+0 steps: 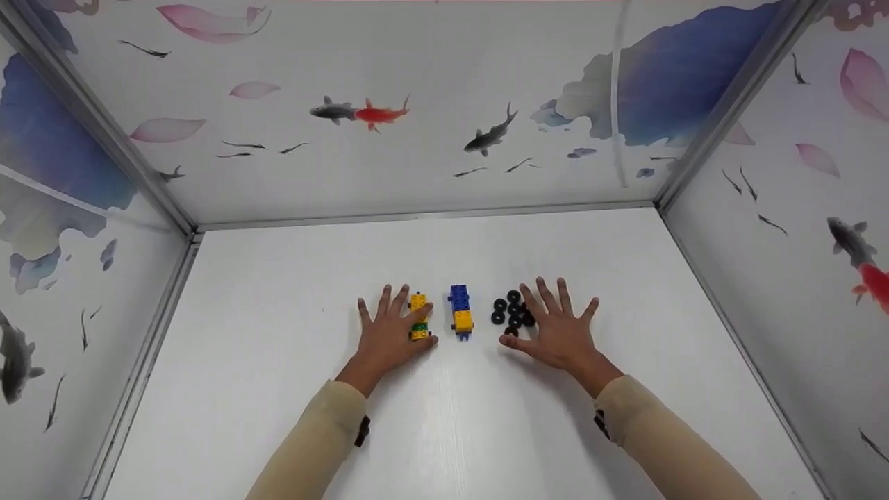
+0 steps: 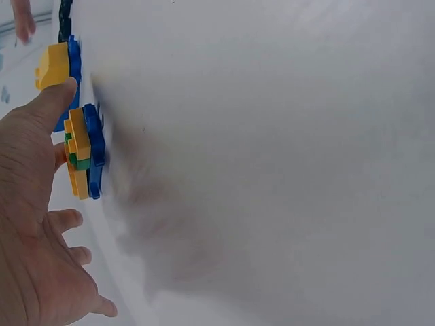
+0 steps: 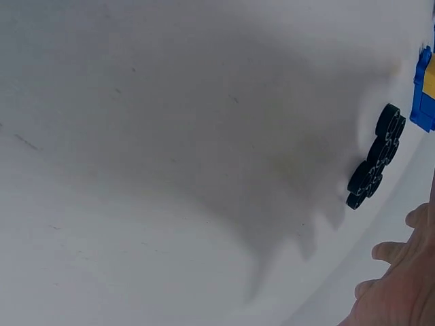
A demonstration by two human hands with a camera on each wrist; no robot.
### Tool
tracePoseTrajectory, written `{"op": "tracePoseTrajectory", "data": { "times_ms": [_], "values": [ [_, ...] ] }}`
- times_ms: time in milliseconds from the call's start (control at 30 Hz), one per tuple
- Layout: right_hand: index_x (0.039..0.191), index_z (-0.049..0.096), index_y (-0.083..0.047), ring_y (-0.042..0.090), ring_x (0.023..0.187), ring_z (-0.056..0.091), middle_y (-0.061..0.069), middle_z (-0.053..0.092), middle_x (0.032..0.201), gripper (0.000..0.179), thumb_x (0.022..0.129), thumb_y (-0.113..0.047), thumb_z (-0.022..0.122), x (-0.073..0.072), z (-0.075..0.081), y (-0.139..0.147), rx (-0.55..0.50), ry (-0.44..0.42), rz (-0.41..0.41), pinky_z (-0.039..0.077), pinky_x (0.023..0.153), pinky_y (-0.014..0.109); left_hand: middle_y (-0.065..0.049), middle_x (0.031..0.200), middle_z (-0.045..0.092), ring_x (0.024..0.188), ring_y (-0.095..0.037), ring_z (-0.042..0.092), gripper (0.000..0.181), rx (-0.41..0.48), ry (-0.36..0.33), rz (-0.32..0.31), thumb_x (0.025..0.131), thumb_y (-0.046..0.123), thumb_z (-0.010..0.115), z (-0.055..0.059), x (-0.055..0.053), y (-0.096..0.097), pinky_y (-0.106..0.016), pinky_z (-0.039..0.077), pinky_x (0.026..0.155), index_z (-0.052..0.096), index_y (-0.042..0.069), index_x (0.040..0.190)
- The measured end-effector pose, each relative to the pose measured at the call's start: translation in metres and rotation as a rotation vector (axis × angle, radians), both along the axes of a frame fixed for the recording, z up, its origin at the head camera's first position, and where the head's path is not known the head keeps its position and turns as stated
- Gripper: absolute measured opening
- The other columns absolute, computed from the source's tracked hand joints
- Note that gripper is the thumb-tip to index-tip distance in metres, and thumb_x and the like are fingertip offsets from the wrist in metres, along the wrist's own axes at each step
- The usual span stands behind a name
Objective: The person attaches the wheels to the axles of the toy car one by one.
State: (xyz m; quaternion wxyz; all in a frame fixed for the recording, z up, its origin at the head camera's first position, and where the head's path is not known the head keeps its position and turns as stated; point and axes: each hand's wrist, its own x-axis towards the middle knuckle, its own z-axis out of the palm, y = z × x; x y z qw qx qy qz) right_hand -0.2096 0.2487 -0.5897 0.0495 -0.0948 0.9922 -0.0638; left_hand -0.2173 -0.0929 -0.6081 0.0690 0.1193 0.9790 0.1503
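My left hand (image 1: 385, 339) is spread, its index finger and thumb crossing over a toy car of yellow and green building bricks (image 1: 419, 335). In the left wrist view that car has a blue base (image 2: 95, 139), and I cannot tell whether the hand touches it. A second toy car (image 1: 460, 298), blue with a yellow block, stands between the hands. My right hand (image 1: 561, 339), fingers also spread, is over the right side of a group of several small black wheels (image 1: 499, 317). In the right wrist view the wheels (image 3: 365, 175) lie apart from the fingers (image 3: 389, 252).
A white tabletop (image 1: 278, 389) lies under everything. Panels printed with fish and petals enclose it at the back (image 1: 430, 167), left (image 1: 90, 257) and right (image 1: 771, 208). Metal rails (image 1: 424, 218) run along the table's edges.
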Motion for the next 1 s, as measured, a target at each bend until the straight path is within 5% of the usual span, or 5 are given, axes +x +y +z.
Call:
{"op": "tracePoseTrajectory", "data": {
  "times_ms": [633,1000],
  "values": [
    [0.179,0.020,-0.026,0.048,0.173,0.004,0.012,0.017,0.187,0.118,0.088,-0.095,0.052,0.0020,-0.0022,0.0030,-0.002,-0.016,-0.009,-0.003,0.119,0.096,-0.011,0.182,0.033,0.171,-0.048,0.017,0.071,0.097,-0.069,0.024,0.097,0.063,0.076,-0.0050,-0.0067,0.0018,-0.080,0.004,0.134,0.057,0.038,0.162],
    [0.179,0.020,-0.026,0.049,0.172,0.006,0.013,0.017,0.186,0.118,0.089,-0.096,0.052,0.0029,0.0002,0.0040,0.007,-0.034,-0.012,-0.002,0.119,0.096,-0.015,0.171,0.044,0.163,-0.043,0.031,0.068,0.089,-0.031,0.024,0.096,0.061,0.080,-0.0089,-0.0090,0.0017,-0.068,0.012,0.139,0.063,0.034,0.156]
  ]
}}
